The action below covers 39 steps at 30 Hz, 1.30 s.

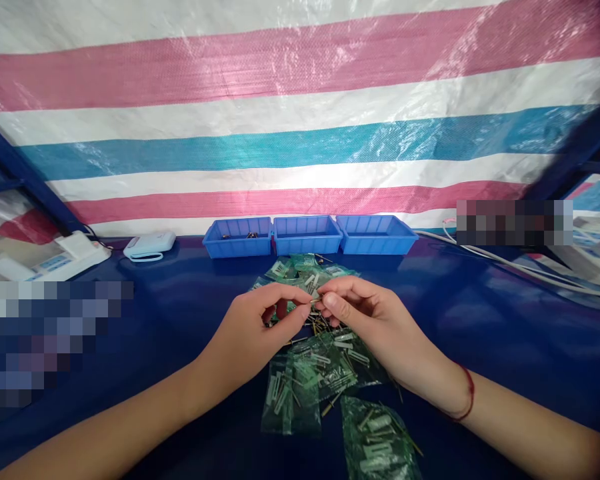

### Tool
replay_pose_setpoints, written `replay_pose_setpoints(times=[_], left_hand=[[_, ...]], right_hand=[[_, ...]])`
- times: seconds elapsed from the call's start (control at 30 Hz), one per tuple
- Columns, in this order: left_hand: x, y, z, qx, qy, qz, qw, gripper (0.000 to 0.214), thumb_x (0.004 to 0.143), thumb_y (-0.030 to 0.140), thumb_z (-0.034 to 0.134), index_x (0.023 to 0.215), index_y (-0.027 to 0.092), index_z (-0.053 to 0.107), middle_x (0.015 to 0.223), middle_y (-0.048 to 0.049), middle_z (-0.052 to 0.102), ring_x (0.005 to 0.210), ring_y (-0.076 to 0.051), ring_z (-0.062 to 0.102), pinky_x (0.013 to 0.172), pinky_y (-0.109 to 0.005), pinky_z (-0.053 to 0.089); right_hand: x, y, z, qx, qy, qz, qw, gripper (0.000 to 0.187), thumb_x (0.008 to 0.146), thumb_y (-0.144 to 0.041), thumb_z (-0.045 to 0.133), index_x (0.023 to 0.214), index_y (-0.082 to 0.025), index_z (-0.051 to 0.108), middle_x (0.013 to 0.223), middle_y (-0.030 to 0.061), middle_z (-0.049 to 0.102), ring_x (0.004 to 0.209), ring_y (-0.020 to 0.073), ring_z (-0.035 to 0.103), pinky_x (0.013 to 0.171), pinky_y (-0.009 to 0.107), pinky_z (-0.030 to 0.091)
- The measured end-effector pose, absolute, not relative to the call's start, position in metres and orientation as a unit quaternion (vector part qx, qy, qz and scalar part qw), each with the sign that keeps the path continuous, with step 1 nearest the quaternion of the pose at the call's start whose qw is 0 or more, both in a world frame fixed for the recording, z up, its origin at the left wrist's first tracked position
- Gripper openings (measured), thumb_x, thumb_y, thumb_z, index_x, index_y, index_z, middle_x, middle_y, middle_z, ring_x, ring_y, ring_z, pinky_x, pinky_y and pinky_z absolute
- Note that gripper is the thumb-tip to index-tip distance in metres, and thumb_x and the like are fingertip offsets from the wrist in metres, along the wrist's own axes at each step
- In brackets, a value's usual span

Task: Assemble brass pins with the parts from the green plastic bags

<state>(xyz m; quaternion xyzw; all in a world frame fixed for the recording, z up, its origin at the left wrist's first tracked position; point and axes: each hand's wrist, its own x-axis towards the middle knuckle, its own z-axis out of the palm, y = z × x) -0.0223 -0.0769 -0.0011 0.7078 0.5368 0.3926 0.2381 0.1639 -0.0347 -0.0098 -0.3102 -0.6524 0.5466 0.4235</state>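
Observation:
My left hand (253, 330) and my right hand (383, 323) meet above the middle of the pile, fingertips pinched. Between them is a thin brass-coloured metal pin (315, 301), small and partly covered by the fingers; its exact kind is unclear. Both hands grip it, one at each end. Beneath the hands lie loose screws and pins (318, 325). Clear green-tinted plastic bags (337, 367) with white plastic pieces and long metal screws spread around them. Another such bag (380, 440) rests closer to me. A loose screw (332, 404) lies between the bags.
Three blue bins stand in a row at the back: the left bin (237, 248) holds a few small metal pieces, beside a middle bin (307, 247) and a right bin (377, 245). A pale blue case (150, 245) and a power strip (75, 257) sit left; white cables (505, 263) run right.

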Motion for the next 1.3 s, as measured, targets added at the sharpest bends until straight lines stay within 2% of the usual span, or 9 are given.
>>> replay_pose_setpoints(times=[0.13, 0.37, 0.6, 0.83, 0.93, 1.0, 1.1, 1.2, 1.3], left_hand=[[-0.022, -0.079, -0.002, 0.705, 0.536, 0.403, 0.230, 0.011, 0.086, 0.025, 0.060, 0.092, 0.028, 0.069, 0.074, 0.0049, 0.066, 0.060, -0.009, 0.052, 0.053, -0.020, 0.040], [-0.021, -0.078, -0.006, 0.714, 0.513, 0.433, 0.200, 0.010, 0.082, 0.020, 0.065, 0.090, 0.025, 0.069, 0.072, 0.0050, 0.065, 0.058, -0.009, 0.051, 0.053, -0.019, 0.039], [-0.019, -0.072, -0.013, 0.729, 0.496, 0.421, 0.214, 0.009, 0.088, 0.024, 0.060, 0.090, 0.020, 0.067, 0.077, 0.0011, 0.067, 0.062, -0.011, 0.056, 0.058, -0.022, 0.043], [-0.016, -0.062, -0.019, 0.702, 0.481, 0.463, 0.248, 0.017, 0.088, 0.033, 0.061, 0.097, 0.019, 0.066, 0.091, -0.0026, 0.069, 0.077, -0.015, 0.063, 0.067, -0.024, 0.048], [-0.014, -0.062, -0.019, 0.693, 0.470, 0.485, 0.251, 0.014, 0.088, 0.030, 0.060, 0.095, 0.020, 0.065, 0.088, -0.0016, 0.069, 0.078, -0.015, 0.063, 0.068, -0.024, 0.049], [-0.016, -0.060, -0.014, 0.684, 0.470, 0.502, 0.244, 0.012, 0.088, 0.030, 0.059, 0.092, 0.019, 0.064, 0.084, -0.0007, 0.069, 0.075, -0.014, 0.064, 0.067, -0.022, 0.050], [-0.030, -0.044, 0.001, 0.671, 0.500, 0.514, 0.186, 0.016, 0.088, 0.033, 0.058, 0.089, 0.018, 0.064, 0.083, -0.0010, 0.070, 0.072, -0.013, 0.064, 0.066, -0.022, 0.050], [-0.060, -0.007, 0.018, 0.668, 0.549, 0.500, 0.048, 0.018, 0.086, 0.034, 0.060, 0.088, 0.018, 0.065, 0.081, -0.0019, 0.071, 0.071, -0.014, 0.063, 0.067, -0.024, 0.049], [-0.093, 0.041, 0.026, 0.681, 0.587, 0.432, -0.075, 0.018, 0.086, 0.032, 0.057, 0.090, 0.017, 0.066, 0.084, -0.0040, 0.072, 0.073, -0.017, 0.064, 0.069, -0.026, 0.049]], right_hand=[[0.163, -0.036, -0.009, -0.302, -0.649, 0.531, 0.454, 0.008, 0.081, -0.026, 0.069, 0.089, -0.023, 0.069, 0.084, -0.0002, 0.069, 0.075, 0.0107, 0.063, 0.070, 0.024, 0.053], [0.161, -0.041, -0.010, -0.273, -0.669, 0.485, 0.493, 0.012, 0.080, -0.018, 0.069, 0.089, -0.026, 0.069, 0.094, -0.0005, 0.070, 0.088, 0.0140, 0.067, 0.075, 0.026, 0.056], [0.154, -0.048, -0.011, -0.267, -0.709, 0.403, 0.514, 0.013, 0.080, -0.015, 0.069, 0.088, -0.025, 0.067, 0.093, -0.0001, 0.070, 0.087, 0.0156, 0.066, 0.076, 0.029, 0.054], [0.147, -0.042, -0.009, -0.282, -0.633, 0.490, 0.529, 0.007, 0.076, -0.021, 0.073, 0.080, -0.023, 0.068, 0.094, 0.0024, 0.072, 0.085, 0.0187, 0.067, 0.074, 0.034, 0.054], [0.144, -0.043, -0.005, -0.300, -0.604, 0.525, 0.519, 0.006, 0.076, -0.024, 0.072, 0.077, -0.023, 0.066, 0.095, 0.0032, 0.072, 0.084, 0.0198, 0.067, 0.069, 0.035, 0.054], [0.142, -0.042, -0.003, -0.307, -0.623, 0.501, 0.517, 0.008, 0.078, -0.023, 0.070, 0.084, -0.023, 0.065, 0.098, 0.0033, 0.070, 0.084, 0.0193, 0.065, 0.065, 0.033, 0.053], [0.144, -0.037, -0.006, -0.279, -0.750, 0.373, 0.469, 0.011, 0.083, -0.015, 0.062, 0.090, -0.023, 0.065, 0.096, 0.0031, 0.068, 0.084, 0.0180, 0.060, 0.070, 0.034, 0.050], [0.148, -0.030, -0.014, -0.214, -0.881, 0.232, 0.351, 0.021, 0.085, -0.005, 0.052, 0.089, -0.021, 0.066, 0.091, 0.0031, 0.067, 0.086, 0.0192, 0.056, 0.080, 0.038, 0.046], [0.149, -0.026, -0.022, -0.228, -0.912, 0.163, 0.300, 0.026, 0.083, -0.002, 0.050, 0.095, -0.019, 0.065, 0.092, 0.0047, 0.066, 0.088, 0.0207, 0.054, 0.079, 0.038, 0.045]])
